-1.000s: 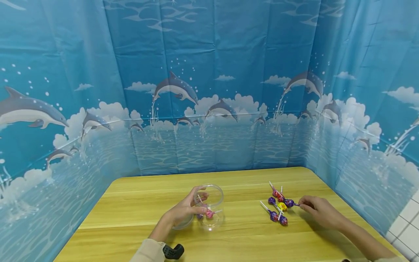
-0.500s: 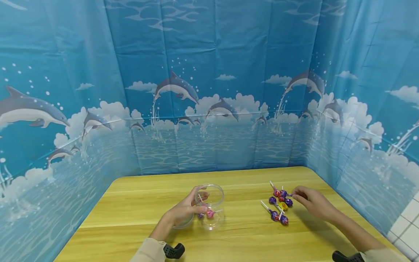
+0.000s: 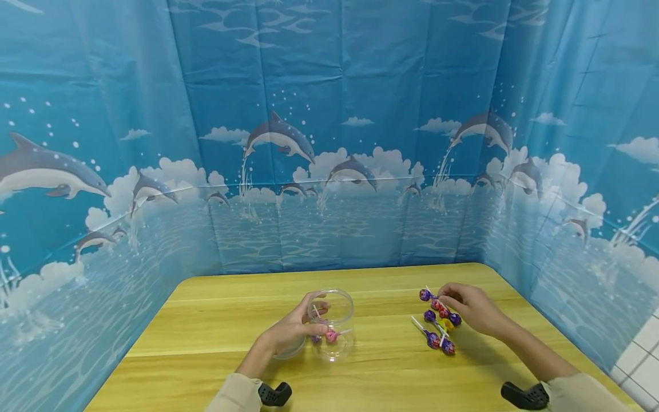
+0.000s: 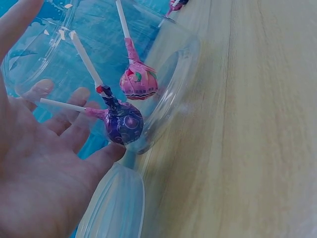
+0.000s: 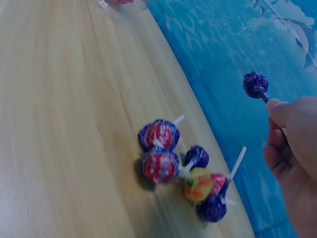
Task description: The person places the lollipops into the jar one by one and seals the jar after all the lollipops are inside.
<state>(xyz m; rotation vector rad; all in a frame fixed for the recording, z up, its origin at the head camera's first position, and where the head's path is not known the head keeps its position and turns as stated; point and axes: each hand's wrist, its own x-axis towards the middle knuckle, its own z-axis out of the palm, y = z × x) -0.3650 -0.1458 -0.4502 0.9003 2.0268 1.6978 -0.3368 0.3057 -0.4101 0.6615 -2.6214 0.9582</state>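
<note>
My left hand (image 3: 292,331) grips a clear plastic jar (image 3: 344,320) by its side, fingers and thumb around the wall. Inside the jar lie a pink lollipop (image 4: 138,82) and a purple lollipop (image 4: 125,123); another white stick with a pink wrapper end shows beside them, its head hidden. On the right, my right hand (image 3: 476,312) pinches the stick of a purple lollipop (image 5: 255,85), which hangs above the table with its head pointing left. Below and beside that hand is a loose pile of lollipops, with purple (image 3: 433,340), yellow (image 3: 445,325) and pink-red wrappers.
A clear round lid (image 3: 289,350) lies on the table just left of the jar, partly behind my left wrist. The yellow wooden table (image 3: 381,372) ends at a blue dolphin curtain (image 3: 329,229) along the back and sides.
My right hand has lifted the purple lollipop from the pile's right side and carried it left over the pile's far end. The left hand and jar have stayed in place.
</note>
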